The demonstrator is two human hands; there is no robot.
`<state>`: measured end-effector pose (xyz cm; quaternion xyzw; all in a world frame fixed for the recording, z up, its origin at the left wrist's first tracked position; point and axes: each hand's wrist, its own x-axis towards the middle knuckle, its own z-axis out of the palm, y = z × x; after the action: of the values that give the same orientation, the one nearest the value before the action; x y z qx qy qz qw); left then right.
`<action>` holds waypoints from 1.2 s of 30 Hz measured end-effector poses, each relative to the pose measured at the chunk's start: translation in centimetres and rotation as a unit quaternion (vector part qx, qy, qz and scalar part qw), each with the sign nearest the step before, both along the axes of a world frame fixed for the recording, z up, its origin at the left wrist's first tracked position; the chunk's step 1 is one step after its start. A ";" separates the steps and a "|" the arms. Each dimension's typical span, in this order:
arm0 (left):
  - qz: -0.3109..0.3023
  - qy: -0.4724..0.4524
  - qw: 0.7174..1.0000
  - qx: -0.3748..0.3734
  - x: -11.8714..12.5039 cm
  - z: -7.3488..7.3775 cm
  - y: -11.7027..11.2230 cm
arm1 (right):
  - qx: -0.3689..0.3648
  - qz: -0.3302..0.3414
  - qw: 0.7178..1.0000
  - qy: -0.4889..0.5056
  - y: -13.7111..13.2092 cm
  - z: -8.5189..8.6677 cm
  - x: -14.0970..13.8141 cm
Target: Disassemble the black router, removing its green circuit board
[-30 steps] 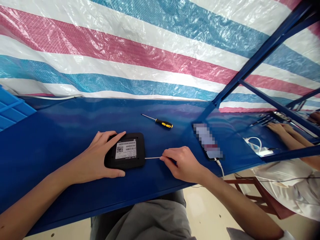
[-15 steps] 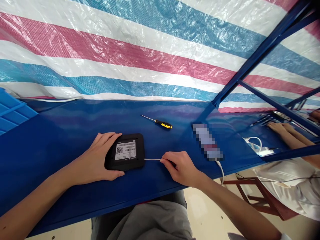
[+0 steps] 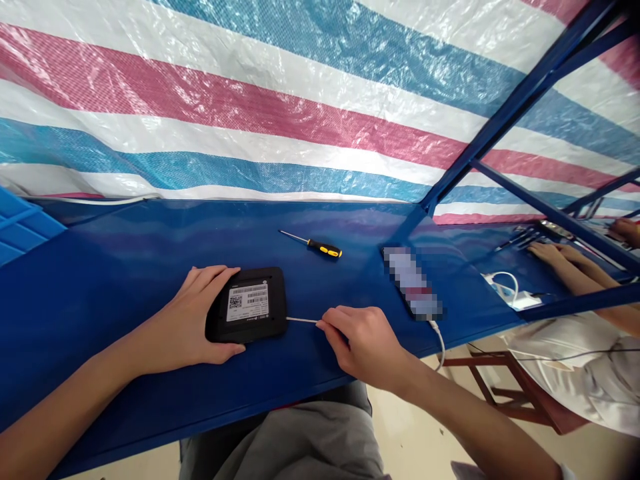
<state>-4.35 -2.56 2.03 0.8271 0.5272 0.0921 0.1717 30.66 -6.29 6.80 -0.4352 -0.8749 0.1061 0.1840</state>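
A black square device [image 3: 247,305] with a white barcode label lies face down on the blue table [image 3: 125,267]. My left hand [image 3: 187,323] wraps round its left side, thumb at the near edge and fingers at the far edge. My right hand [image 3: 363,343] pinches a thin white rod [image 3: 301,321] whose far tip meets the device's right edge.
A yellow-and-black screwdriver [image 3: 315,245] lies behind the device. A phone [image 3: 413,281] with a white cable [image 3: 440,340] sits to the right. Another person's hands [image 3: 555,255] work at the far right. Blue bins [image 3: 20,223] stand at the left; a striped tarp hangs behind.
Both hands and the device have hardly moved; the view has drifted slightly, and my right hand sits a little lower and nearer me.
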 end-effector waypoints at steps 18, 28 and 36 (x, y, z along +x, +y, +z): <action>0.017 -0.016 1.000 0.008 -0.2 -0.6 0.0 | -0.083 0.011 0.981 -0.175 3.1 5.7 -0.9; 0.024 -0.053 0.997 0.047 1.6 0.8 -1.0 | -0.077 0.053 0.956 -0.277 3.7 8.6 -2.3; 0.006 -0.041 0.998 0.054 1.0 0.1 -0.6 | -0.063 0.078 0.937 -0.334 4.1 10.3 -4.3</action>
<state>-3.32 -3.15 2.14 0.8274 0.5192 0.1551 0.1477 26.31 -2.20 17.05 -0.3871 -0.9086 0.0233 -0.1553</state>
